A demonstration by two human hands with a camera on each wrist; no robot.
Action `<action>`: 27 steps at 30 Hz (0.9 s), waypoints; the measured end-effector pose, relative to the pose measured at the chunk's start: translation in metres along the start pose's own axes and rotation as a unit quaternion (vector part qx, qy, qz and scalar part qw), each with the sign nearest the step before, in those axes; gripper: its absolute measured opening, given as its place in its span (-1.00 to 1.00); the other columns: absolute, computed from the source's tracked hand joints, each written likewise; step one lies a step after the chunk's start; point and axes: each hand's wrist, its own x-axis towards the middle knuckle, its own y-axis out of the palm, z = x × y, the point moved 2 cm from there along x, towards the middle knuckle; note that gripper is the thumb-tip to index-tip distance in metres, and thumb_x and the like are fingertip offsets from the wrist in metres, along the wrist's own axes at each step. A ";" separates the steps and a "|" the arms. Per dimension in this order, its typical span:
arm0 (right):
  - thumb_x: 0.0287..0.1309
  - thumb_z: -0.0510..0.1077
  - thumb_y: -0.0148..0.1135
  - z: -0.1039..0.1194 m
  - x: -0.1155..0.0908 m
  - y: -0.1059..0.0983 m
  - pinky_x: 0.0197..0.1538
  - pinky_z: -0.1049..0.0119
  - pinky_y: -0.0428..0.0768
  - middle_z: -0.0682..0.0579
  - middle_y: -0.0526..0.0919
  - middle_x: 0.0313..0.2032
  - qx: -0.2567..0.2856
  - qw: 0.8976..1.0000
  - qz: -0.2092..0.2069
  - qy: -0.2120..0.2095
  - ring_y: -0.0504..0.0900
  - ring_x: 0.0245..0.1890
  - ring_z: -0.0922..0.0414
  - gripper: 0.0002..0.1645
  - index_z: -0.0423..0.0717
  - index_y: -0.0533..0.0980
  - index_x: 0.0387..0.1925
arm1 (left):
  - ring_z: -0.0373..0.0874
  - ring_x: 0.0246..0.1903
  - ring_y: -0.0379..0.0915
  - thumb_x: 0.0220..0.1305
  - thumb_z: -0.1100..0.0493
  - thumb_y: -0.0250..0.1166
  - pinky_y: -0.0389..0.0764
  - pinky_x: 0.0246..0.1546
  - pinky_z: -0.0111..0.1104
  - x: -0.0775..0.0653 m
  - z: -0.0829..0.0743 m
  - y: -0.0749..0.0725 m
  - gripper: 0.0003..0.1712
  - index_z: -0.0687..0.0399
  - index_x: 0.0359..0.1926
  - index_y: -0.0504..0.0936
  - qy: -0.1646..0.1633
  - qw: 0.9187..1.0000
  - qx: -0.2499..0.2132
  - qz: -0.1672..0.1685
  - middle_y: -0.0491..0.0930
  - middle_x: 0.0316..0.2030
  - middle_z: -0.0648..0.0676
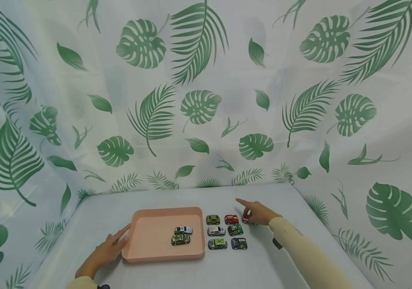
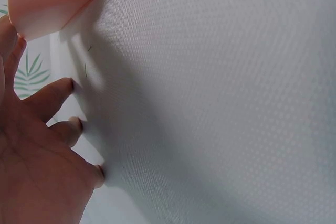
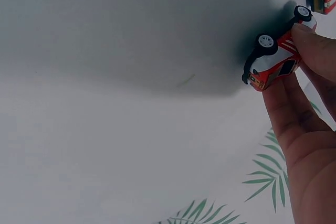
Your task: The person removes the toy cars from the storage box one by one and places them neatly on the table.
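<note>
My right hand (image 1: 259, 212) pinches a red and white toy car (image 3: 273, 59) between thumb and fingers, at the right end of the cars' back row. Its index finger points out to the left, past the car. The right wrist view shows the car's wheels turned toward the camera. At the tray's left side, my left hand (image 1: 105, 252) touches the pink tray (image 1: 151, 233) with extended fingers. Its other fingertips rest on the white surface in the left wrist view. Inside the tray, a white toy car (image 1: 183, 230) sits behind a green camouflage toy car (image 1: 180, 239).
Several toy cars stand in rows right of the tray, among them a red car (image 1: 231, 219), a dark green car (image 1: 235, 230) and a blue car (image 1: 239, 243). A leaf-patterned curtain (image 1: 206, 132) encloses the white table (image 1: 177, 277) at the back and sides.
</note>
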 end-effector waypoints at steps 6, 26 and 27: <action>0.00 -0.53 0.29 -0.001 -0.003 0.003 -0.23 0.24 0.59 0.07 0.65 -0.26 -0.016 1.000 -0.004 -0.010 0.54 -0.36 0.20 0.02 0.04 0.19 0.47 | 0.54 0.38 -0.45 0.40 -0.41 -0.12 -0.45 0.16 0.49 0.000 0.000 -0.002 -0.17 -0.15 0.52 0.08 -0.005 1.000 -0.003 0.003 -0.01 0.45 0.37; -0.05 -0.58 0.23 -0.007 -0.006 0.009 0.02 0.04 0.57 -0.03 0.61 -0.06 -0.029 0.999 -0.027 -0.024 0.56 -0.11 0.03 0.07 0.08 0.19 0.47 | 0.58 0.37 -0.46 0.41 -0.40 -0.12 -0.43 0.12 0.53 0.000 0.001 -0.001 -0.17 -0.12 0.52 0.07 0.005 1.000 0.005 0.004 0.04 0.43 0.40; -0.02 -0.52 0.27 -0.007 -0.006 0.010 0.10 -0.05 0.55 -0.06 0.59 0.02 -0.034 0.999 -0.034 -0.015 0.56 -0.02 -0.02 0.05 0.10 0.18 0.48 | 0.58 0.37 -0.46 0.41 -0.40 -0.12 -0.43 0.12 0.53 0.000 0.001 -0.001 -0.17 -0.12 0.52 0.07 0.005 1.000 0.005 0.005 0.04 0.43 0.39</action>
